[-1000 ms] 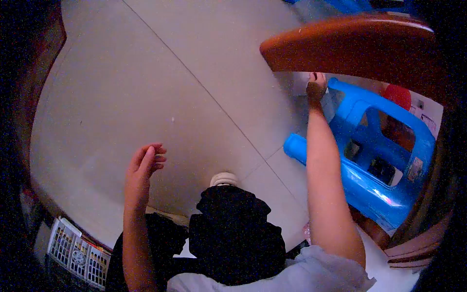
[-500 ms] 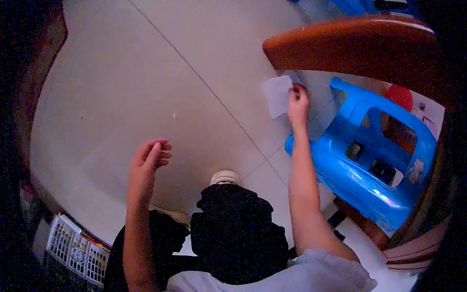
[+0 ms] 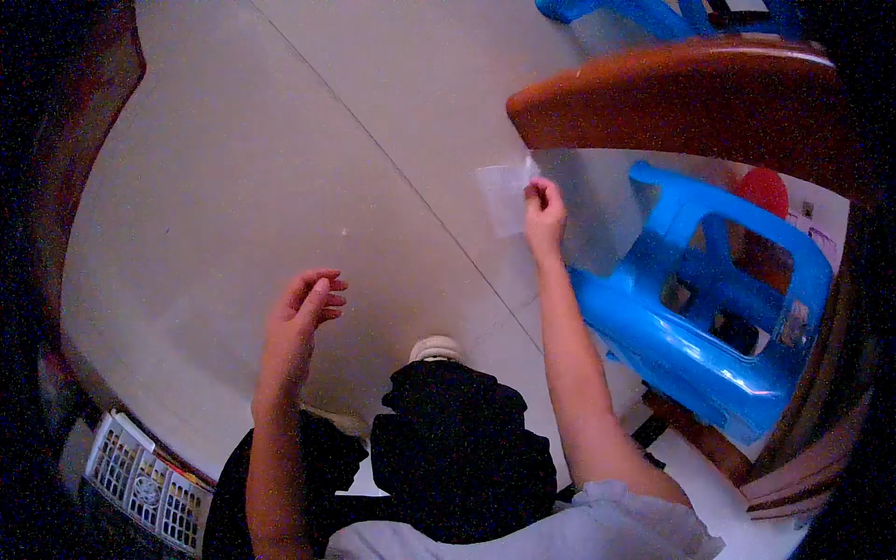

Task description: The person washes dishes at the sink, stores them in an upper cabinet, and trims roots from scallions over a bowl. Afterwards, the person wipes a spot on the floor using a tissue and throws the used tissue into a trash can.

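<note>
My right hand (image 3: 545,217) is closed on the edge of a thin white sheet (image 3: 505,198), which looks like paper or tissue and hangs to the left of my fingers over the floor. The hand is below the rounded corner of a brown wooden tabletop (image 3: 672,98) and left of a blue plastic stool (image 3: 691,341). On the left, my left hand (image 3: 313,301) hovers above the pale tiled floor (image 3: 215,187), its fingers loosely curled but apart, with nothing in them.
Part of another blue stool (image 3: 635,17) shows at the top right. A white plastic basket (image 3: 149,490) stands at the bottom left. My light shoe (image 3: 436,349) rests on the floor in front of me. Brown furniture (image 3: 117,84) borders the upper left.
My right hand has come out from beside the table corner and moved left and down, bringing the white sheet with it. My left hand has shifted slightly right.
</note>
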